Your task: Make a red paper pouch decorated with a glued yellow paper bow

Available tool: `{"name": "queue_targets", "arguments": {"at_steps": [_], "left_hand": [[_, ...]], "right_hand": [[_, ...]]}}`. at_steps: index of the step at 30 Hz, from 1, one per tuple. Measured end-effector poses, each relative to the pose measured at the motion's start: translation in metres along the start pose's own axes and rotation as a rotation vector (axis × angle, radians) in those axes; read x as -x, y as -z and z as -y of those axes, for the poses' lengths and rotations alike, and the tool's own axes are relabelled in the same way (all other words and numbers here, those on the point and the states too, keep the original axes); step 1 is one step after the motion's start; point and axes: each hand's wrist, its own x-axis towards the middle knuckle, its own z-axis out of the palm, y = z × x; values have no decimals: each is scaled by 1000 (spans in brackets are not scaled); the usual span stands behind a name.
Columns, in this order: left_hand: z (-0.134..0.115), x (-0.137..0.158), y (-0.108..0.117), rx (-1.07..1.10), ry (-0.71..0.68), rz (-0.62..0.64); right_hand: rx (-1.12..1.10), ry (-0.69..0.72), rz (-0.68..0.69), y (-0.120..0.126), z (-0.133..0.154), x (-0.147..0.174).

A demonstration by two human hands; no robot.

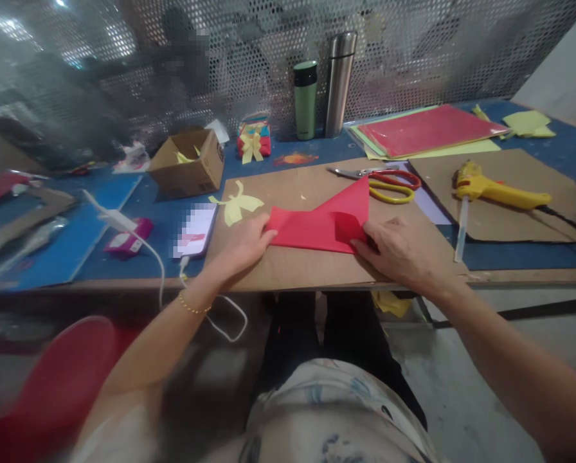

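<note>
My L hand (247,243) & R hand (398,252) r apart, ea. pinching an end of red paper (312,228) over cardbd (297,270); scissors (389,172) just beyond.

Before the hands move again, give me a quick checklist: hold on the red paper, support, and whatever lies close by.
1. Left hand on the red paper: ok, it pinches the left end.
2. Right hand on it too: ok, it holds the right end.
3. Scissors clear of the paper: cannot tell, its pointed corner overlaps them in this view.
4. Yellow cutout clear of the left hand: cannot tell, it lies right behind the hand.
5. Glue gun away from the paper: ok, it lies on the right-hand cardboard.
6. Glue gun cool: cannot tell, nothing visible shows its heat.
</note>
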Motion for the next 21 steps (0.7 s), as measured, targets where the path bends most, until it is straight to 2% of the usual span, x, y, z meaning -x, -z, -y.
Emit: {"name": "queue_targets", "arguments": {"at_steps": [12,21], "left_hand": [[-5,2,2,-13,52,29],[-5,3,2,-68,36,11]], "right_hand": [[-21,-26,44,0,-1,-1],[-22,-48,52,-1,-2,-1]]}}
